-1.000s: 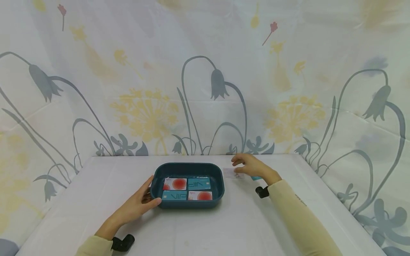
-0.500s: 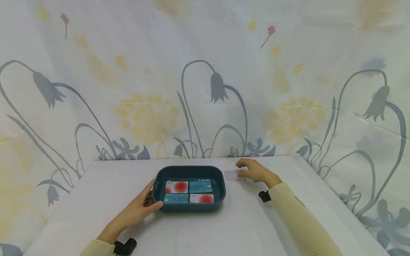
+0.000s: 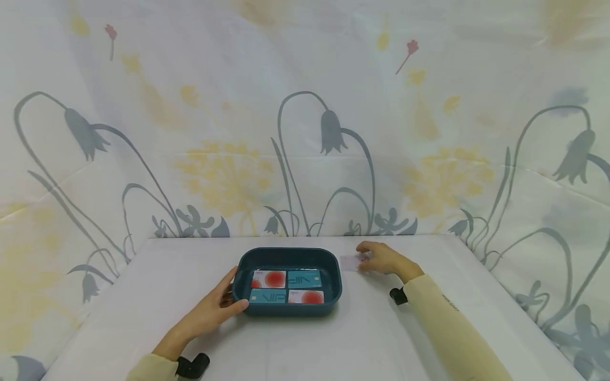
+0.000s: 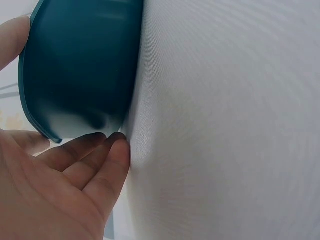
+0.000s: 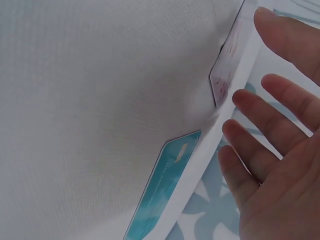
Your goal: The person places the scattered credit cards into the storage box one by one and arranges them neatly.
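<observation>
A dark teal rectangular tray [image 3: 287,310] stands on the table with several cards lying flat in it: teal "VIP" cards [image 3: 304,278] and white cards with red circles [image 3: 306,297]. My left hand [image 3: 209,311] holds its left end, thumb on the front rim and fingers against the outer wall [image 4: 80,65]. To the right of the tray, my right hand [image 3: 381,259] hovers over a pale card [image 3: 350,263], its fingers spread and slightly bent. In the right wrist view that pale card [image 5: 231,60] and another teal card [image 5: 162,187] lie on the table, apart from the fingers.
A white cloth [image 3: 295,344] covers the table. Directly behind its far edge hangs a curtain [image 3: 305,159] printed with grey and yellow flowers. Each wrist wears a black band with a camera mount [image 3: 193,366].
My right hand has shifted slightly right and lower, and now hides the teal card in the head view. My left hand stays at the tray. The whole head view has shifted a little.
</observation>
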Motion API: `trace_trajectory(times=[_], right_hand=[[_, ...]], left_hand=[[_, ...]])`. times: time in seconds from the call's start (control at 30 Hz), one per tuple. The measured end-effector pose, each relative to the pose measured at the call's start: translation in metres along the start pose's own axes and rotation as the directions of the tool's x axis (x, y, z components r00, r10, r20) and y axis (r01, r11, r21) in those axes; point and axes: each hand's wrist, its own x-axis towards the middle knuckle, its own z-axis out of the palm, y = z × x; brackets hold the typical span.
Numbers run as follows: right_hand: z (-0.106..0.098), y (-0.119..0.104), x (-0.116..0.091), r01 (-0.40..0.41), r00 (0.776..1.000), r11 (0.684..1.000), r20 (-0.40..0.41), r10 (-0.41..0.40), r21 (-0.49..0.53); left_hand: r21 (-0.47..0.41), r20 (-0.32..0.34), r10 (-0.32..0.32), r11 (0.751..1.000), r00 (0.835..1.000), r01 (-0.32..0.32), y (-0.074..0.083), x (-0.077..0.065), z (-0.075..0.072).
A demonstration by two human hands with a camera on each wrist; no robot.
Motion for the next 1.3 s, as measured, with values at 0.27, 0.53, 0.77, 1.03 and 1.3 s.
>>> trace_trajectory(times=[0.27,0.53,0.77,1.03,1.3], right_hand=[[0.0018,-0.0006,0.0,0.026,1.0,0.997,0.013,-0.025,-0.066],[0.0036,-0.0014,0.0006,0.026,1.0,0.996,0.006,-0.026,-0.081],[0.0058,-0.0019,0.0016,0.007,1.0,0.991,0.005,-0.007,-0.134],[0.0061,-0.005,0.001,-0.005,1.0,0.99,-0.001,0.005,-0.14],[0.0028,-0.0069,-0.0021,0.021,1.0,0.988,-0.014,-0.023,-0.155]], left_hand=[[-0.011,-0.004,-0.001,1.0,1.0,0.001,0.0001,-0.0002,0.0004],[-0.003,-0.005,-0.004,1.0,1.0,0.004,0.0005,-0.001,-0.0005],[-0.016,0.004,0.004,1.0,1.0,-0.003,0.0012,-0.0017,0.0002],[-0.011,0.0,-0.002,1.0,1.0,0.002,0.0018,-0.0018,0.0009],[-0.032,0.014,0.012,0.999,1.0,-0.011,0.0024,-0.0016,-0.0004]])
